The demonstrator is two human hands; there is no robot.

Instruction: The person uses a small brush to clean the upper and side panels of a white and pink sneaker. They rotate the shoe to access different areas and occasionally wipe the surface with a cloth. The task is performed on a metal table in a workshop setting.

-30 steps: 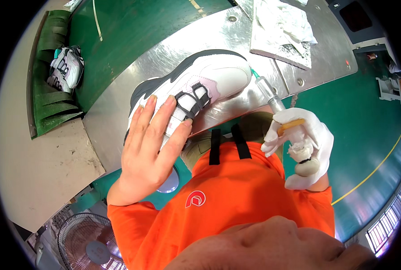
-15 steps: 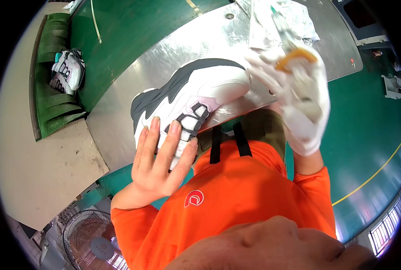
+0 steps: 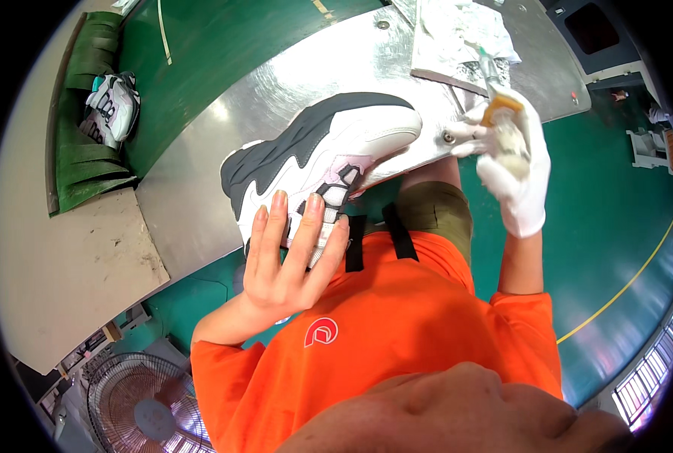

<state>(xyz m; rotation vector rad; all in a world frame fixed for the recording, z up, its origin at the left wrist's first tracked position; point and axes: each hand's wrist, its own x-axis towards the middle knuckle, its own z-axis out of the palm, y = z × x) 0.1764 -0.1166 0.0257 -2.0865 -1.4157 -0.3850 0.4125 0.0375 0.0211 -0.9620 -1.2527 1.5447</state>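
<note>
Head view: I see left hand [image 3: 282, 281] spread over sneaker [image 3: 345, 136], grip I cannot tell; farther right, right hand [image 3: 523, 174] wraps syringe [image 3: 489, 71].

On my feed I record: worktop [image 3: 200, 181], scuffed reflective metal; sneaker [image 3: 320, 155], smooth with a faint gloss at the toe [image 3: 389, 127], matt on the dark side panels [image 3: 295, 142]; glove [image 3: 525, 200], matt cloth; syringe barrel [image 3: 490, 72], transparent, apparently plastic; floor [image 3: 593, 189], glossy.
</note>
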